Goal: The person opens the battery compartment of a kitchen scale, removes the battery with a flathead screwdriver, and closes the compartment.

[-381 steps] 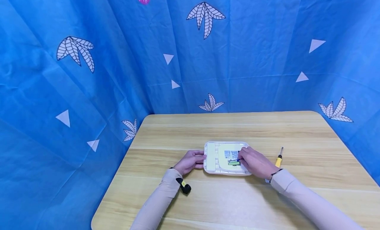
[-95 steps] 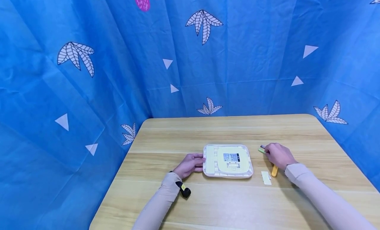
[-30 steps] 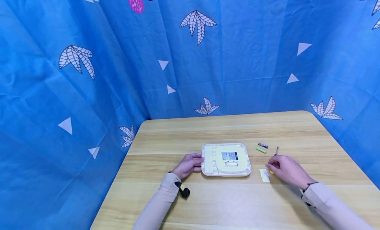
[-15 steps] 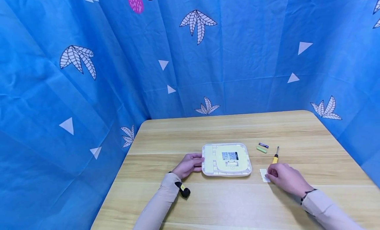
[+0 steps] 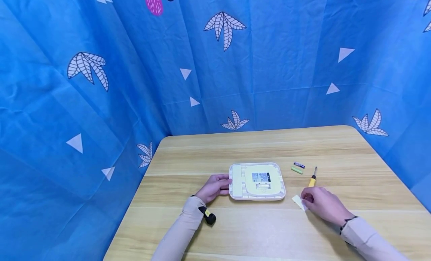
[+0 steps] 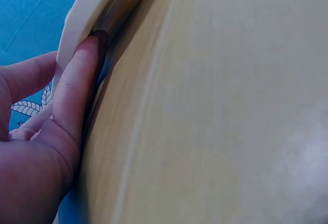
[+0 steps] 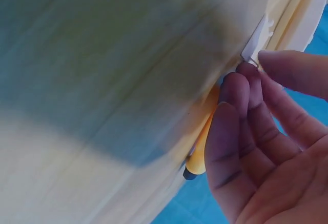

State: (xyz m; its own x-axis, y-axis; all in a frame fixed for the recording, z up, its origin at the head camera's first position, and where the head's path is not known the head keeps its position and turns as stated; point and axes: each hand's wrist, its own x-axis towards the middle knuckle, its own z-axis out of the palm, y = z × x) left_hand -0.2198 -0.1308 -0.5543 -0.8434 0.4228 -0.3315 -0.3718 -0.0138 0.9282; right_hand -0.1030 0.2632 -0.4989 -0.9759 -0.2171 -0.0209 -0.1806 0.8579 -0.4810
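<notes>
A white, rounded rectangular device (image 5: 240, 180) lies with its underside up, showing a label and a bare battery compartment (image 5: 263, 186). My left hand (image 5: 213, 188) grips its left edge; in the left wrist view the thumb (image 6: 77, 88) is against the edge and fingers are on the other side. To the right, my right hand (image 5: 324, 205) pinches the corner of a small white battery cover (image 5: 297, 200), which sits askew at the table surface. The right wrist view has the cover (image 7: 255, 42) at the thumb and fingertips.
Beyond the right hand lies a screwdriver (image 5: 312, 181) with a yellow handle. Two batteries, one dark (image 5: 299, 165) and one green (image 5: 297, 170), rest right of the device. The wooden table (image 5: 202, 152) backs onto a blue curtain (image 5: 286, 66).
Earlier the right hand was at the battery compartment, where a green battery showed; both batteries now lie on the table. Since then it has moved to the cover, which has just turned askew.
</notes>
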